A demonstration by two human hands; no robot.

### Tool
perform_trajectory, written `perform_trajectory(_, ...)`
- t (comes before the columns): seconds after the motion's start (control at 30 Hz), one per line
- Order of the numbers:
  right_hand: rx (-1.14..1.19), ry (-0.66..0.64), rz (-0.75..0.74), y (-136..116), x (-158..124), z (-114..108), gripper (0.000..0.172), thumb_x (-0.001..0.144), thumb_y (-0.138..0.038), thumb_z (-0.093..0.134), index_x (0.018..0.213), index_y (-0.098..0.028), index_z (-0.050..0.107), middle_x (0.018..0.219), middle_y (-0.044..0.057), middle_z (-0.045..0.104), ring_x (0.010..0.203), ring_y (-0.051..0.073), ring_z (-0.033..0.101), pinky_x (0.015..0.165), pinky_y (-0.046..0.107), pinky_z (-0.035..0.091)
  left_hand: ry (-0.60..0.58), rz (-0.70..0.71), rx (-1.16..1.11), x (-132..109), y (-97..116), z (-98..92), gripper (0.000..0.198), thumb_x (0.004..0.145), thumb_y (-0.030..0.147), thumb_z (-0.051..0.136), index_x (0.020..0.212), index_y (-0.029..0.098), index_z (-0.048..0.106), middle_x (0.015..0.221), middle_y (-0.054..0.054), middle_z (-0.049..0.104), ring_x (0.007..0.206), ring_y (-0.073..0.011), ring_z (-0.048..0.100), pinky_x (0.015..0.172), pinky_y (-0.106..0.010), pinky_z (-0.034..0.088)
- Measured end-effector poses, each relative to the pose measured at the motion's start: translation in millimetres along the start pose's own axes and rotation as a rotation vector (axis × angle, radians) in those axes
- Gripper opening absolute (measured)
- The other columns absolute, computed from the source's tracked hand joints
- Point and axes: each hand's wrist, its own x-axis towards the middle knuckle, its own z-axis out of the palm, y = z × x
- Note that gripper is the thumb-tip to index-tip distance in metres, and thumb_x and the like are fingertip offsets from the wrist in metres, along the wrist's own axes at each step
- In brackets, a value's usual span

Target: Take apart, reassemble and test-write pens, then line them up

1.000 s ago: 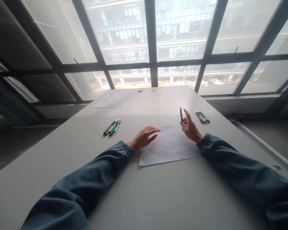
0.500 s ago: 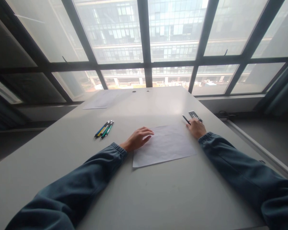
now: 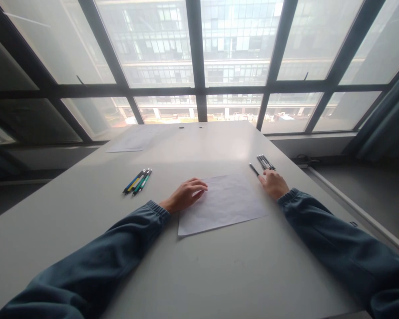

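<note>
My left hand [image 3: 188,194] rests on the left part of a white sheet of paper [image 3: 226,201], its fingers loosely stretched and nothing in them. Past the paper's far right corner, my right hand [image 3: 274,182] has its thumb and fingertips at the near end of a dark pen [image 3: 253,169]. That end is hidden by the fingers; the far end points away to the left. Just beyond these fingers lies a row of several dark pens [image 3: 265,161], close together. Left of my left hand is a group of several pens [image 3: 138,181] with blue, yellow and green barrels.
All this lies on a white table [image 3: 199,274]. More paper sheets [image 3: 129,141] lie at its far left. Two small dark round spots [image 3: 181,127] show near the far edge. Large windows [image 3: 199,91] stand behind, and a curtain [image 3: 375,115] hangs at the right.
My right hand has drawn slightly back and to the right, away from the row of pens, and the single pen has shifted a little too. My left hand stays on the paper. The view has turned slightly.
</note>
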Motion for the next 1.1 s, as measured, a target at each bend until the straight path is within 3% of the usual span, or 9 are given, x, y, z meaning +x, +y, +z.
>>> perform_trajectory(0.17,-0.029,-0.037,0.013,10.1,-12.7,-2.4,0.026,0.096,-0.036,0.050,0.100,-0.015,0.065,0.099,0.016,0.070,0.089,0.027,0.068,0.077,0.033,0.046,-0.011,-0.006,-0.022,-0.5,-1.1,1.7,0.020,0.099,0.025,0.055,0.104,0.020,0.074,0.105,-0.011,0.073,0.101,-0.0192,0.066,0.091,-0.036,0.057)
perform_trajectory(0.4,-0.045,-0.033,0.028,8.9,-12.8,-0.7,0.023,0.094,-0.030,0.050,0.093,-0.015,0.067,0.098,0.016,0.071,0.088,0.026,0.069,0.075,0.032,0.046,-0.028,-0.008,-0.009,-1.1,-4.9,4.6,0.021,0.099,0.024,0.054,0.105,0.020,0.074,0.107,-0.010,0.073,0.102,-0.0188,0.066,0.091,-0.035,0.056)
perform_trajectory(1.1,-0.028,0.042,0.141,9.6,32.3,13.1,0.032,0.091,-0.031,0.050,0.100,-0.014,0.076,0.095,0.021,0.074,0.092,0.032,0.072,0.082,0.040,0.054,-0.042,-0.019,-0.022,0.7,-1.7,6.0,0.022,0.099,0.025,0.053,0.101,0.020,0.074,0.104,-0.010,0.074,0.100,-0.0188,0.067,0.091,-0.034,0.057)
